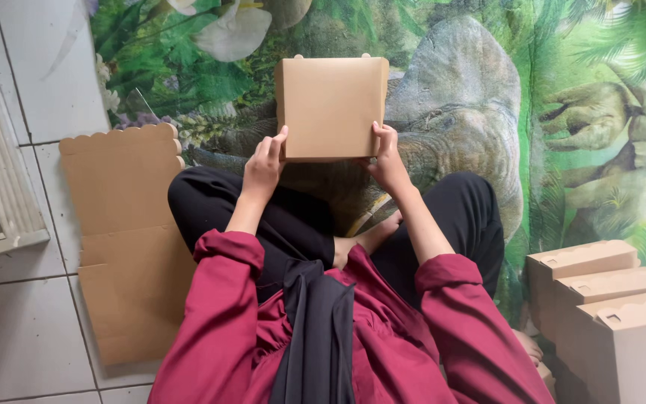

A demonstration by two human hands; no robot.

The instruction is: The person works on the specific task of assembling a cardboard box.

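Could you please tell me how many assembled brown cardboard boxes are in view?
4: one assembled brown cardboard box between both hands, three stacked boxes at lower right; more may be hidden.

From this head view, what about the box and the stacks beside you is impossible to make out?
- Cardboard box: only one face shows; its far side and inside are hidden by that face.
- Left hand and right hand: fingers behind the box hidden by it.
- Flat cardboard sheets: near right part covered by a knee and sleeve; number of sheets unclear.
- Folded boxes: cut off by the right and bottom edges, so count unclear.
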